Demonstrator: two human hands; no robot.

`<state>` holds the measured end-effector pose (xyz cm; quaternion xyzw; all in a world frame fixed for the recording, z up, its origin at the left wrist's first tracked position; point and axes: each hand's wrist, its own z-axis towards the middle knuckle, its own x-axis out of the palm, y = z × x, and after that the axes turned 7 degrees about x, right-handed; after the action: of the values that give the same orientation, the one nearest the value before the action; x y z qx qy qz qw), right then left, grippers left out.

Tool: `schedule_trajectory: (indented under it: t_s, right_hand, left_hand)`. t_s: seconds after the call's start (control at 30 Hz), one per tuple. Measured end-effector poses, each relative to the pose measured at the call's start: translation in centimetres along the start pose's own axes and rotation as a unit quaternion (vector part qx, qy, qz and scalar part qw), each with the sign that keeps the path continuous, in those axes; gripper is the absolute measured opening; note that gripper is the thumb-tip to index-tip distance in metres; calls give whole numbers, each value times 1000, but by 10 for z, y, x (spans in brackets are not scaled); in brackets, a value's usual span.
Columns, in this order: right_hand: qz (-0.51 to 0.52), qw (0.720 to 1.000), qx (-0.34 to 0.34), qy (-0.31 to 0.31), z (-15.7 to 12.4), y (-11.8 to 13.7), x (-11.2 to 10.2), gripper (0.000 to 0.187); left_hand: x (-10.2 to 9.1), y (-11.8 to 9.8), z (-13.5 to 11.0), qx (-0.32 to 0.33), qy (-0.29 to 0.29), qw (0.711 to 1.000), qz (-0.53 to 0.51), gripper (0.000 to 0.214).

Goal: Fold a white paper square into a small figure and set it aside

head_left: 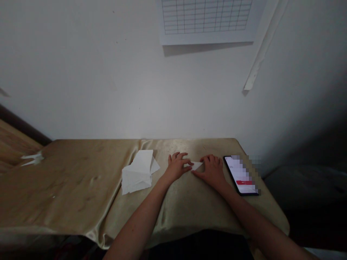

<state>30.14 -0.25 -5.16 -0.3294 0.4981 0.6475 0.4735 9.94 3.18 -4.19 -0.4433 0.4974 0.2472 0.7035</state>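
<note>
My left hand [177, 165] and my right hand [213, 169] rest side by side on the gold cloth [81, 180] near the far edge of the table. Between them lies a small folded piece of white paper [197, 165] with a pointed corner. Both hands press on it, fingers curled down on its edges, and much of the paper is hidden under them. A loose stack of white paper sheets [138, 172] lies just left of my left hand.
A smartphone [241, 175] with a lit screen lies right of my right hand, near the table's right edge. A crumpled white scrap [34, 159] sits at the far left. A grid chart [206, 20] hangs on the white wall behind.
</note>
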Motion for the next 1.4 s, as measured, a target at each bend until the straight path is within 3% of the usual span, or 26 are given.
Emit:
schedule_trajectory:
  t_s: [0.1,0.27,0.53,0.97,1.4]
  right_hand:
    - [13,1000,-2,-3,3,-5,1,50]
    - [19,1000,-12,5,9,-12,-2,23]
    - [-21,999,-38,-5,4,-2,-7,37]
    - [9,1000,-2,-7,14,-10,1,14]
    - [9,1000,-6,2,20,-18,5,17]
  left_hand:
    - [1,0,0,-1,-3,1000,-1,22]
    - [1,0,0,-1,1,1000,0,24]
    - [1,0,0,3,-4,1000,5,23]
    - [-4,-3,0,-4,9,1000,-2,22]
    - [-3,-2,0,-4,0,1000,-8,24]
